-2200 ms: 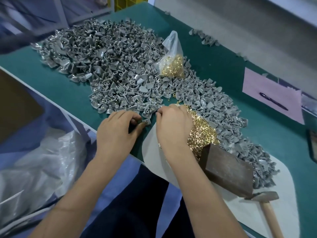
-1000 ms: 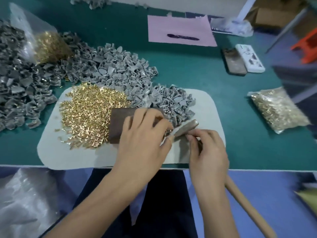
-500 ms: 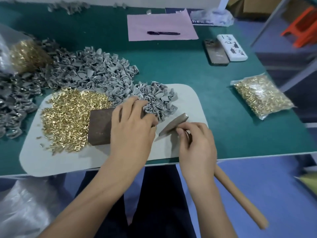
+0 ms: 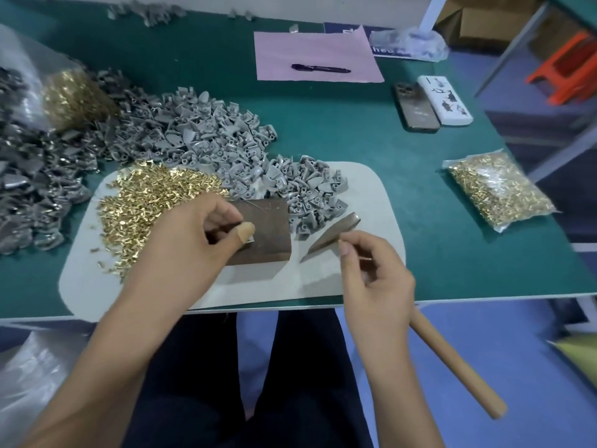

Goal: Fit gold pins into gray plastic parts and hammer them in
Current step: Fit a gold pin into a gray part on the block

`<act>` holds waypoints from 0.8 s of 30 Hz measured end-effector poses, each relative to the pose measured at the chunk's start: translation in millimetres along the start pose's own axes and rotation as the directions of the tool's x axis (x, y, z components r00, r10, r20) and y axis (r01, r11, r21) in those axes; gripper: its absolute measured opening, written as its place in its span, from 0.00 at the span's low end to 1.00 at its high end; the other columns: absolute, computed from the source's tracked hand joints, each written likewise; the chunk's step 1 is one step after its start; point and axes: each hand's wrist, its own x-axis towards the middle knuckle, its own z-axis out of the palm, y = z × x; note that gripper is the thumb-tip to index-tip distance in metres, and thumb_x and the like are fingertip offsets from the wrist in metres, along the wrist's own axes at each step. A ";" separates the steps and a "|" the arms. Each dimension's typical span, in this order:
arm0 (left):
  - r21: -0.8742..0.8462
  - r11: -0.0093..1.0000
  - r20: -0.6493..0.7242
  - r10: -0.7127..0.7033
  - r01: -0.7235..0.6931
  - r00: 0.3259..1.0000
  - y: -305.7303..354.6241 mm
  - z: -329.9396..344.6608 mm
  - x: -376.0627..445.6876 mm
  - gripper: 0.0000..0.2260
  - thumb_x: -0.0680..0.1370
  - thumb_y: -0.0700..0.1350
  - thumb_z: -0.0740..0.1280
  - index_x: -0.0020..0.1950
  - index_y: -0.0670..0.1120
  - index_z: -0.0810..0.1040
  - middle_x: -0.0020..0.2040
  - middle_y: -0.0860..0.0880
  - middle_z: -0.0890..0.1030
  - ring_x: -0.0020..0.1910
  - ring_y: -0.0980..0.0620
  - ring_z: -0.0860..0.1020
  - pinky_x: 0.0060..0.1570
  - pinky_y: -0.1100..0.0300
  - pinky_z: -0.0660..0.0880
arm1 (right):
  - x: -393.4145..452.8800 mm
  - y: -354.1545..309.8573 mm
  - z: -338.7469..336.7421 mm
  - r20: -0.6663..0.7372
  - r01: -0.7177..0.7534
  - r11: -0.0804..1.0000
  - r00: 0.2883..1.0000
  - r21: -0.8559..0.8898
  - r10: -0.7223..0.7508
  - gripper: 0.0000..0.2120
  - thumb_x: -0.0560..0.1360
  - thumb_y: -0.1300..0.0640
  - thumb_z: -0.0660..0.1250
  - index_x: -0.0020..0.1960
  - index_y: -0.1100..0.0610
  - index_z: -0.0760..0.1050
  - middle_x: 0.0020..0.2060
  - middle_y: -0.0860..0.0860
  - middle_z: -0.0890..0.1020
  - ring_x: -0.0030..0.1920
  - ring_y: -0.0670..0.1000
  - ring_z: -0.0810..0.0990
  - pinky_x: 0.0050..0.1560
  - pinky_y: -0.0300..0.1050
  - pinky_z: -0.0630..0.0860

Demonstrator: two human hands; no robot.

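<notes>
A brown block [image 4: 265, 227] sits on a pale mat [image 4: 365, 189] at the table's near edge. My left hand [image 4: 190, 244] pinches a small gray part [image 4: 250, 239] against the top of the block, thumb on it. My right hand [image 4: 376, 279] hovers just right of the block with its fingers curled, pinching a thin gold pin [image 4: 364, 259]. Under that hand lies the hammer: its metal head [image 4: 332, 234] rests on the mat and its wooden handle [image 4: 452, 360] sticks out past the table edge. Loose gold pins [image 4: 151, 202] and gray parts [image 4: 303, 189] are heaped on the mat.
A large heap of gray parts [image 4: 193, 134] covers the green table on the left, with an open bag of pins [image 4: 74, 98] on it. A sealed bag of pins [image 4: 497, 189] lies right. Two phones [image 4: 429, 105], pink paper [image 4: 316, 56] and a pen [image 4: 319, 68] sit at the back.
My left hand has drawn back from lying over the block and now pinches the gray part on its top. My right hand stays beside the hammer head.
</notes>
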 end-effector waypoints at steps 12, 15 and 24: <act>0.254 0.962 -0.084 0.125 -0.100 0.989 -12.5 -2.3 -13.3 0.07 0.78 0.59 0.67 0.49 0.58 0.80 0.43 0.60 0.77 0.46 0.58 0.71 0.40 0.56 0.71 | 3.2 -34.7 43.6 0.212 0.121 0.992 0.971 -0.028 -0.112 0.04 0.77 0.55 0.72 0.49 0.45 0.82 0.44 0.41 0.84 0.47 0.47 0.82 0.46 0.35 0.74; 0.103 0.982 -0.016 0.159 -0.156 0.987 -25.2 -7.3 -16.2 0.08 0.78 0.51 0.70 0.56 0.56 0.82 0.48 0.61 0.79 0.51 0.57 0.73 0.51 0.54 0.74 | 11.3 -38.4 47.9 0.284 0.184 0.973 0.949 -0.139 -0.138 0.05 0.79 0.57 0.70 0.51 0.49 0.83 0.45 0.40 0.82 0.50 0.46 0.80 0.50 0.43 0.76; 0.083 0.983 -0.012 0.163 -0.162 0.986 -24.1 -8.6 -11.7 0.04 0.76 0.50 0.72 0.49 0.58 0.82 0.44 0.61 0.77 0.47 0.61 0.72 0.44 0.62 0.72 | 17.5 -60.2 63.2 0.453 0.301 0.890 0.883 -0.342 -0.124 0.02 0.75 0.55 0.74 0.44 0.48 0.83 0.41 0.42 0.78 0.47 0.46 0.77 0.48 0.50 0.76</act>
